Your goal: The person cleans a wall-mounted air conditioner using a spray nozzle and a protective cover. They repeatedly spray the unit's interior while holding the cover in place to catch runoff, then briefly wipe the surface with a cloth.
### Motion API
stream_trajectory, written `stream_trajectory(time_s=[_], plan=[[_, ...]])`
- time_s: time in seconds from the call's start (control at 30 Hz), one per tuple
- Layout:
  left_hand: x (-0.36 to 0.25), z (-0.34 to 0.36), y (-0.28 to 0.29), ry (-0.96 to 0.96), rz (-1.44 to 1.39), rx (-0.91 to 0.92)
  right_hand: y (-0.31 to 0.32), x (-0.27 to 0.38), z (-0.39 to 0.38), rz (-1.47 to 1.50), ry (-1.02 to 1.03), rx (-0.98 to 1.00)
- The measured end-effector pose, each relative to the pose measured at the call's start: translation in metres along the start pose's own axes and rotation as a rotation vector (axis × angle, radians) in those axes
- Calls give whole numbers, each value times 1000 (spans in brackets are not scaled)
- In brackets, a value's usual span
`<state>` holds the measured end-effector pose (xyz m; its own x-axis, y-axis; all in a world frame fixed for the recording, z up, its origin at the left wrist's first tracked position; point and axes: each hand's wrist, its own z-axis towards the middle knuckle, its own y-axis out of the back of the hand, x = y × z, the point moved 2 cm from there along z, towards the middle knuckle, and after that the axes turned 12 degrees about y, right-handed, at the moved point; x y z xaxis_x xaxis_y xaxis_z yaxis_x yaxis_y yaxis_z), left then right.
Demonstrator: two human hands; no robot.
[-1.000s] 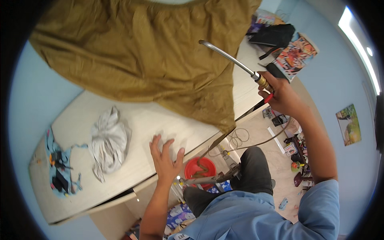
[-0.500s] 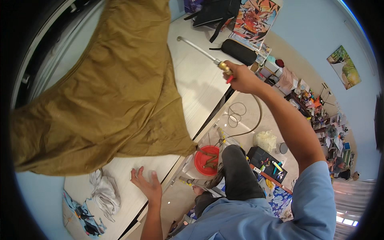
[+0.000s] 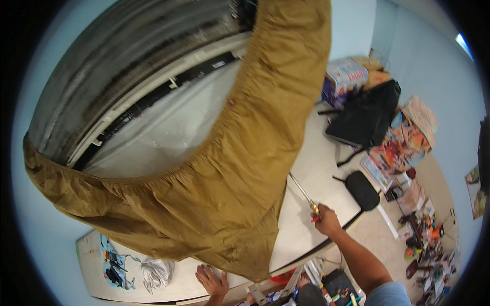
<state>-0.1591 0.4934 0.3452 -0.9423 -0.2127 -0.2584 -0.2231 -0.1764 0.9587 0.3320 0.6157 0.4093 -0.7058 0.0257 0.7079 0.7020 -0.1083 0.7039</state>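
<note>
My right hand is shut on a spray wand, a thin metal tube with a brass fitting that points up toward a big olive-brown cover bag. The bag hangs with an elastic rim under an opened wall air conditioner whose coil fins and white casing show. My left hand rests flat, fingers spread, on the white tabletop just below the bag's lower tip.
A crumpled white cloth and a blue tool pouch lie on the table at left. A black bag, a printed box and magazines sit at the far right end. A black pad lies near my right hand. Clutter covers the floor.
The view has tilted upward, so the air conditioner now fills the upper left. My right hand with the wand has dropped lower in view; my left hand stays on the table.
</note>
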Motion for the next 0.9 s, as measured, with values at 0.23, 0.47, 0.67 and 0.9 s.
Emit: stream_trajectory(time_s=[0.23, 0.47, 0.67, 0.9], plan=[[-25, 8, 18, -66, 7, -125, -2, -31, 35, 207, -414, 104], [-20, 14, 9, 42, 17, 10, -15, -75, 71, 693, -503, 118], [5, 1, -16, 35, 155, 110, -13, -66, 83, 689, -568, 136], [3, 3, -11, 65, 71, 116, -4, -49, 88, 664, -655, 169]])
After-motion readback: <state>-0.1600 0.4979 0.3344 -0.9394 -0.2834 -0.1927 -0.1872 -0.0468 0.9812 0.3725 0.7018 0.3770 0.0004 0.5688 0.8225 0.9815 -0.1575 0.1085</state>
